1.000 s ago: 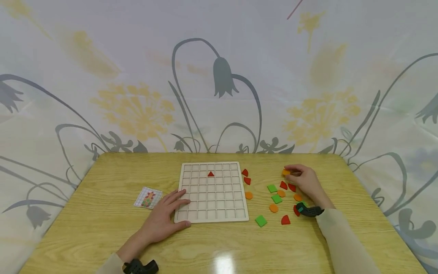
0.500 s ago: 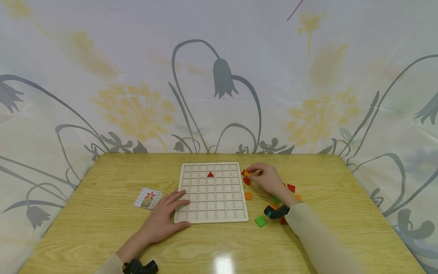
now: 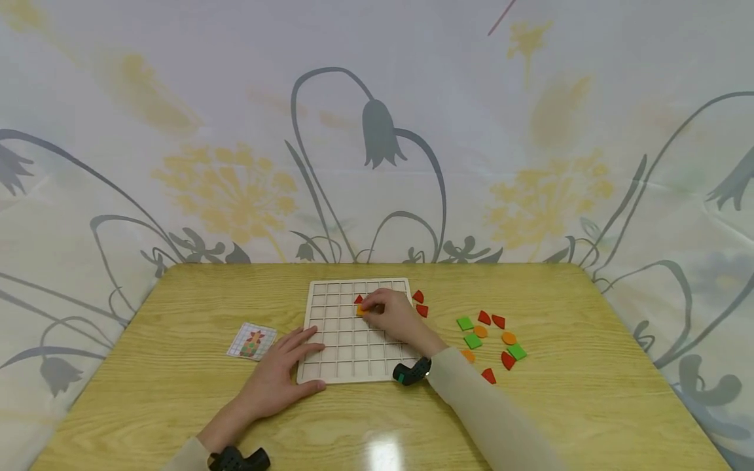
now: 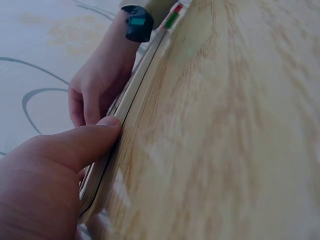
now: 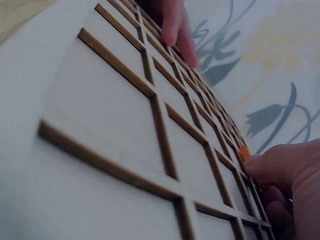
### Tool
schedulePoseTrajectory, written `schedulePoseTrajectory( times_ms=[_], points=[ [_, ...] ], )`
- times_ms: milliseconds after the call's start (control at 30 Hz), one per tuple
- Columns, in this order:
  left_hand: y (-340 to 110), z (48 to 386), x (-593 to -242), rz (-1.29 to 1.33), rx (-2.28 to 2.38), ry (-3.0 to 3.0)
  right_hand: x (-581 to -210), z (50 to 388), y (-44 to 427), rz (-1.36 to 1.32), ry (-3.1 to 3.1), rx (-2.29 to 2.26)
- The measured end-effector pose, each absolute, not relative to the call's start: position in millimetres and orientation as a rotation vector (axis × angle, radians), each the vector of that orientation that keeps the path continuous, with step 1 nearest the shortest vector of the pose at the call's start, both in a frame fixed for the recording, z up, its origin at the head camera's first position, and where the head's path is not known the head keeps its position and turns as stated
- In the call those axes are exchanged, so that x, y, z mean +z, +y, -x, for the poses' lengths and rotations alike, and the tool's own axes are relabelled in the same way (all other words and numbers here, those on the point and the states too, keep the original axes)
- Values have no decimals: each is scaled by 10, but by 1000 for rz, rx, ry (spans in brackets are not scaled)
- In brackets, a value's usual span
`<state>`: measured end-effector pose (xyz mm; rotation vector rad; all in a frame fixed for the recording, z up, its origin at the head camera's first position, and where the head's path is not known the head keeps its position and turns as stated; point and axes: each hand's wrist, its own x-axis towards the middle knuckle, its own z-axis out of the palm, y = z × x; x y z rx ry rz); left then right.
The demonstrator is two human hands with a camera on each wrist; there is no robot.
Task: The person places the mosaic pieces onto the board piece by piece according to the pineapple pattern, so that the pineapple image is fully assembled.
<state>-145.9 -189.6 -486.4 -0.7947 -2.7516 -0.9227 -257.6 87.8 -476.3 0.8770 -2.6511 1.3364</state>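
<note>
A white grid board (image 3: 346,358) lies on the wooden table, with a red triangle (image 3: 359,299) in one of its upper cells. My right hand (image 3: 391,316) pinches a small orange tile (image 3: 360,312) between thumb and fingertips, over the cell just below the triangle. In the right wrist view the tile (image 5: 244,152) shows beside the thumb, at the grid; whether it touches the board I cannot tell. My left hand (image 3: 273,383) rests on the board's lower left side, fingers spread over the edge. Its thumb (image 4: 95,137) touches the front edge in the left wrist view.
Left of the board lies a picture card (image 3: 252,341) with a coloured figure on a grid. To the right are several loose pieces: red quarter circles (image 3: 499,322), orange discs (image 3: 509,338) and green squares (image 3: 472,341). A flower-patterned cloth (image 3: 377,196) stands behind the table.
My right hand has carried the orange tile leftward from the far right of the loose pieces, past the red ones, to over the board. My left hand has stayed in place.
</note>
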Motion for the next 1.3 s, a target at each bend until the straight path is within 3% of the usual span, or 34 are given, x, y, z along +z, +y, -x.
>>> schedulePoseTrajectory(
  times_ms=[1300],
  points=[
    [-1902,1475,-4909,791,-915,-2738,-4798,2539,788,-806,-2689,1238]
  ],
)
